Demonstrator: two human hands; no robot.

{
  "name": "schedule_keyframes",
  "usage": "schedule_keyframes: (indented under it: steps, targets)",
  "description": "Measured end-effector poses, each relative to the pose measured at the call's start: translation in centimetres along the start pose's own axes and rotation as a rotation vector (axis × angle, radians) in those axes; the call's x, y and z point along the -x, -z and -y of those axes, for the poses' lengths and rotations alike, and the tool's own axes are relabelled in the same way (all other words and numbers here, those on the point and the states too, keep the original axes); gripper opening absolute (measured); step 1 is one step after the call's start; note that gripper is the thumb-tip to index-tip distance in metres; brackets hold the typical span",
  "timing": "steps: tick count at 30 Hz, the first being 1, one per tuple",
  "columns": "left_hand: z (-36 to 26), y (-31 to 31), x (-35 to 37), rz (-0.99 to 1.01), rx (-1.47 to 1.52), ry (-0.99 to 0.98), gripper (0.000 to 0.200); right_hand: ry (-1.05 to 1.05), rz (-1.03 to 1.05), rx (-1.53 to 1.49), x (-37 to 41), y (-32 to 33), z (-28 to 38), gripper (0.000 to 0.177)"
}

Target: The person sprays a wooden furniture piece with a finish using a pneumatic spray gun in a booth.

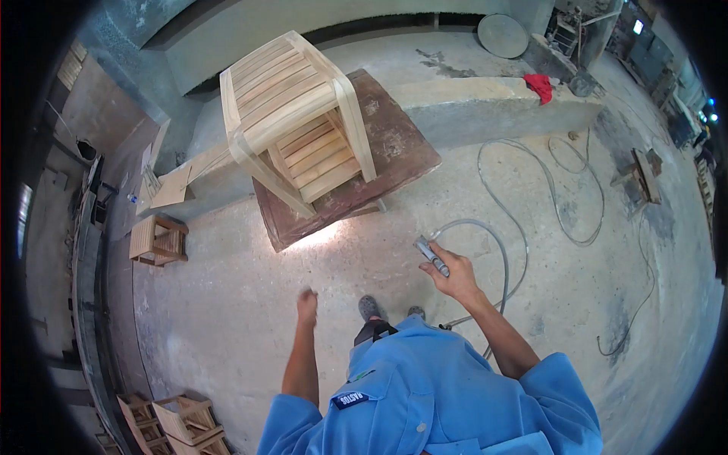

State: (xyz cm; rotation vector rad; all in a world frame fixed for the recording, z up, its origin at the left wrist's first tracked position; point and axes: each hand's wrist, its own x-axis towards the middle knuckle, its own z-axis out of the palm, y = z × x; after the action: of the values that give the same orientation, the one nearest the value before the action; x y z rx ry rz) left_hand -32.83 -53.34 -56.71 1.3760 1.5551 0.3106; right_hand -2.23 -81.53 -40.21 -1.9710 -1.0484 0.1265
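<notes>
My right hand point(457, 277) is wrapped around a grey air gun point(432, 256), whose nozzle end points up and to the left. A grey hose point(504, 254) loops from the tool down beside my body. My left hand point(307, 306) hangs low over the floor with its fingers curled in, and nothing shows in it. Ahead of both hands, a slatted wooden stool point(284, 91) with a lower slatted shelf point(322, 158) stands on a brown board-topped stand point(402, 144). Neither hand touches the stool.
A smaller slatted stool point(159, 240) sits on the floor at left; more wooden stools point(189, 425) stand at lower left. Hose coils point(561, 220) lie across the floor at right. A red cloth point(539, 88) drapes over the low concrete ledge point(493, 114). A small wooden stand point(643, 176) is far right.
</notes>
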Motion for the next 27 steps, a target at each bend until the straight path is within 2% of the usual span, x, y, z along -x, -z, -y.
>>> schedule_keyframes:
  steps: [1, 2, 3, 4, 5, 6, 7, 8, 9, 11, 13, 14, 16, 19, 20, 27]
  targets:
    - [6.4, 0.3, -1.2, 0.11, 0.0, 0.131, 0.045, -0.074, 0.042, 0.009, 0.1, -0.2, -0.5, 0.053]
    - [10.1, 0.6, 0.0, 0.159, -0.014, 0.222, 0.044, -0.073, 0.043, 0.002, 0.0, -0.3, -0.5, 0.053]
    - [12.9, 0.9, 1.7, 0.202, 0.001, 0.273, 0.042, -0.075, 0.054, 0.013, -0.4, -0.2, -0.5, 0.053]
    - [12.5, 0.7, 5.0, 0.164, 0.006, 0.423, 0.037, -0.078, 0.065, 0.025, -1.0, 0.0, -0.7, 0.053]
    - [15.2, 1.3, 5.8, 0.236, 0.035, 0.465, 0.032, -0.079, 0.063, 0.021, -1.6, 0.2, -0.3, 0.053]
    - [16.3, 1.5, 7.6, 0.232, 0.036, 0.424, 0.019, -0.037, 0.028, 0.006, -2.5, 0.7, 0.4, 0.054]
    - [21.3, 1.7, 7.0, 0.278, 0.046, 0.375, 0.021, 0.009, -0.01, -0.009, -3.6, 1.3, 1.3, 0.055]
    - [25.0, 1.9, 7.0, 0.355, -0.149, 0.204, 0.024, 0.021, -0.016, -0.012, -4.8, 2.2, 2.4, 0.055]
    - [24.3, 2.0, 6.8, 0.347, -0.145, 0.194, 0.024, 0.105, -0.08, -0.042, -5.8, 3.4, 3.9, 0.055]
    - [22.5, 1.8, 8.4, 0.598, -1.04, -0.249, 0.023, 0.195, -0.152, -0.08, -7.5, 6.2, 6.4, 0.055]
    - [21.9, 2.1, 10.4, 0.448, -0.279, 0.042, 0.024, 0.338, -0.271, -0.155, -8.8, 8.9, 9.4, 0.059]
    - [21.4, 1.8, 10.5, 0.444, -0.274, 0.035, 0.024, 0.347, -0.273, -0.154, -9.3, 10.0, 10.6, 0.059]
    - [19.0, 1.5, 10.5, 0.327, -0.225, 0.178, 0.03, 0.465, -0.361, -0.245, -9.9, 11.5, 12.5, 0.063]
    - [18.7, 1.5, 7.8, 0.285, -0.109, 0.124, 0.039, 0.422, -0.34, -0.24, -10.1, 12.3, 13.6, 0.064]
    - [14.3, 1.2, 9.1, 0.154, 0.104, 0.439, 0.048, 0.442, -0.335, -0.251, -10.1, 11.9, 13.1, 0.065]
    - [11.4, 1.7, 7.1, 0.127, 0.121, 0.353, 0.05, 0.394, -0.271, -0.247, -9.8, 10.8, 13.2, 0.064]
